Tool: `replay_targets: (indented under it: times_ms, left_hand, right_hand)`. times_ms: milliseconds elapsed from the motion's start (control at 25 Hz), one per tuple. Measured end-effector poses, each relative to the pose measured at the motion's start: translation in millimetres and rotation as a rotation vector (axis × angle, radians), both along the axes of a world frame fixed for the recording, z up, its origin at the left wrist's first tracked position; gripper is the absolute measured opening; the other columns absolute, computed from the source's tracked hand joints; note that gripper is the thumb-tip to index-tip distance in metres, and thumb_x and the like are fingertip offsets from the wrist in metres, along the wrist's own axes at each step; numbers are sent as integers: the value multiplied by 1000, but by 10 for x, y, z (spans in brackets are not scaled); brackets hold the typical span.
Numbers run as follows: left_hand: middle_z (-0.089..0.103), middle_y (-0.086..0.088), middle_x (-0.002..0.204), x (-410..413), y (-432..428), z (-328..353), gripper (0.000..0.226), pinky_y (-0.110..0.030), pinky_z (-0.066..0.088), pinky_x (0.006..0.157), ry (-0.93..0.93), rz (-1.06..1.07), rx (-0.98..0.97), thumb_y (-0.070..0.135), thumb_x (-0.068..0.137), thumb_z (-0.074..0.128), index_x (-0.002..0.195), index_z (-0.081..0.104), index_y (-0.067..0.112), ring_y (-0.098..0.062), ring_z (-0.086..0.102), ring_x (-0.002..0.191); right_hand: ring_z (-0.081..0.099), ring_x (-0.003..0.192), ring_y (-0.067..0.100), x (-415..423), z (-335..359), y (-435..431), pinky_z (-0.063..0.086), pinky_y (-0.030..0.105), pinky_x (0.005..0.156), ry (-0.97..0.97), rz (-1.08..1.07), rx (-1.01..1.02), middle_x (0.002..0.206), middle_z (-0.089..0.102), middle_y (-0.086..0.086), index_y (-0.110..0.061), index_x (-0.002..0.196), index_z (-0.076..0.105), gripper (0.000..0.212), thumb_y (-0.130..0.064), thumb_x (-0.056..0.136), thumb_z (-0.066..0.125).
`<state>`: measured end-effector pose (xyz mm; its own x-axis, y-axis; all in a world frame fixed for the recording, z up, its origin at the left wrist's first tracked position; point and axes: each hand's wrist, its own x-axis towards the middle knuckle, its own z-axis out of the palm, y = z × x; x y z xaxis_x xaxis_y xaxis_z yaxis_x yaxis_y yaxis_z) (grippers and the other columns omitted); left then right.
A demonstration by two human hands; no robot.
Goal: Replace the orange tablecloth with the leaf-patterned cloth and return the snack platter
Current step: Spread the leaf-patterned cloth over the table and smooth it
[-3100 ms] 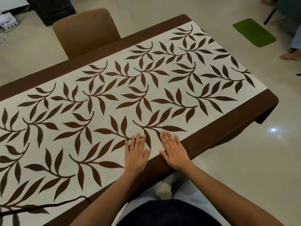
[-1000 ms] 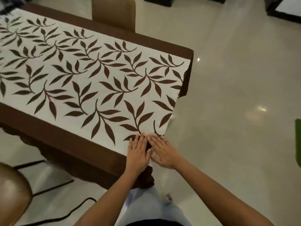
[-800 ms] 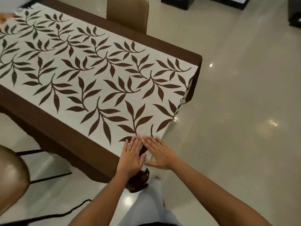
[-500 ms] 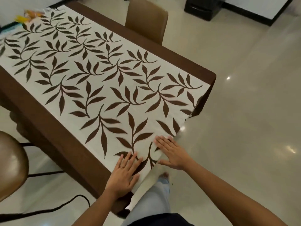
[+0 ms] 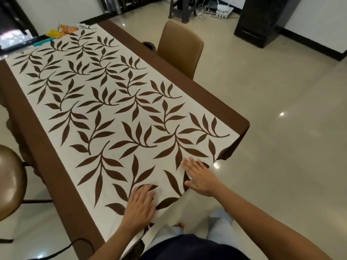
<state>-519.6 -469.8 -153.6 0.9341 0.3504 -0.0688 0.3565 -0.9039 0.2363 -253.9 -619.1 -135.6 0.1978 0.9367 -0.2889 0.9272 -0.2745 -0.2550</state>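
The white leaf-patterned cloth (image 5: 116, 113) with brown borders lies spread over the long table. I stand at its near short end. My left hand (image 5: 139, 205) rests flat on the cloth near the end edge, fingers together, a ring on one finger. My right hand (image 5: 200, 176) lies flat on the cloth a little farther right, at the hanging edge. Neither hand holds anything. At the far end of the table sit orange and yellow snack packets (image 5: 64, 30); I cannot tell whether they lie on a platter. No orange tablecloth is in view.
A tan chair (image 5: 180, 47) stands at the table's right side. A brown rounded seat (image 5: 9, 181) is at the left. A black cabinet (image 5: 262, 19) and cables with a router (image 5: 223, 12) are at the back. A black cord (image 5: 56, 250) runs on the glossy floor.
I have moved around the corner from the long side to the short end. My hands slid along the cloth's edge and spread apart, still pressed flat.
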Motion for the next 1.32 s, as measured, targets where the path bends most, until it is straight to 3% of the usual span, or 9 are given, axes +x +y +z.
replay_targets:
  times_ms: [160, 320, 520, 640, 800, 1000, 1200, 1240, 1320]
  left_hand:
    - [35, -8, 152, 1549, -302, -48, 49, -44, 23, 113, -91, 57, -105, 42, 98, 32, 141, 40, 18, -25, 32, 141]
    - [11, -4, 160, 2679, -606, -152, 58, -47, 5, 119, -25, 184, -59, 49, 98, 19, 153, 15, 27, -25, 7, 147]
    - [5, 5, 160, 2841, -743, -241, 56, -45, -4, 119, 48, 362, -35, 45, 99, 13, 153, 10, 29, -16, -4, 148]
    - [6, 8, 160, 2873, -768, -219, 57, -43, -5, 119, 45, 410, -60, 46, 98, 13, 152, 12, 31, -13, -6, 148]
    - [21, 4, 158, 3053, -879, -197, 60, -46, 1, 119, 41, 553, -51, 45, 93, 17, 148, 31, 25, -15, 5, 148]
    - [47, -9, 143, 3417, -947, -141, 57, -57, 16, 114, -7, 764, 11, 42, 90, 23, 125, 56, 12, -31, 33, 139]
    - [63, -12, 99, 4079, -940, -73, 40, -61, 26, 107, -116, 1155, 121, 37, 91, 29, 93, 57, 9, -35, 55, 110]
    - [62, -13, 99, 4288, -863, -49, 40, -59, 29, 106, -161, 1191, 112, 38, 92, 30, 95, 57, 8, -34, 55, 107]
    - [59, -16, 120, 4832, -587, -54, 46, -53, 27, 110, -251, 1187, 71, 39, 94, 30, 114, 56, 7, -34, 50, 120]
  right_hand:
    - [-22, 145, 20, 683, -109, -6, -14, 40, 118, 8, -20, -4, 157, -21, 0, -17, 151, -12, 77, -63, 91, 3]
    - [-23, 143, 22, 1511, -149, -190, -16, 39, 115, 3, -65, -11, 156, -22, 0, -19, 152, -9, 86, -71, 83, -1]
    - [-21, 144, 18, 2446, -177, -445, -14, 38, 117, -21, 3, -34, 158, -19, -1, -17, 152, -10, 83, -67, 92, 17]
    - [-17, 146, 16, 2943, -165, -517, -13, 36, 117, -24, 21, -30, 158, -17, -2, -18, 152, -10, 82, -67, 92, 17]
    - [-16, 145, 12, 3410, -104, -586, -7, 36, 120, -11, 153, -27, 158, -15, -5, -22, 153, -9, 79, -65, 94, 20]
    - [-16, 146, 13, 3778, -73, -567, -2, 39, 121, 56, 257, -41, 158, -16, -5, -22, 152, -11, 80, -65, 93, 22]
    - [-17, 146, 15, 4191, 56, -87, -9, 36, 119, 94, 586, -35, 159, -16, 1, -17, 153, -6, 76, -55, 97, 31]
    - [-18, 146, 14, 4194, 103, 91, -12, 35, 118, 104, 632, -18, 159, -16, 0, -19, 152, -9, 75, -53, 98, 31]
    - [-17, 146, 14, 4289, 115, 495, -15, 34, 116, 87, 732, -18, 160, -15, 1, -19, 151, -11, 73, -54, 99, 26]
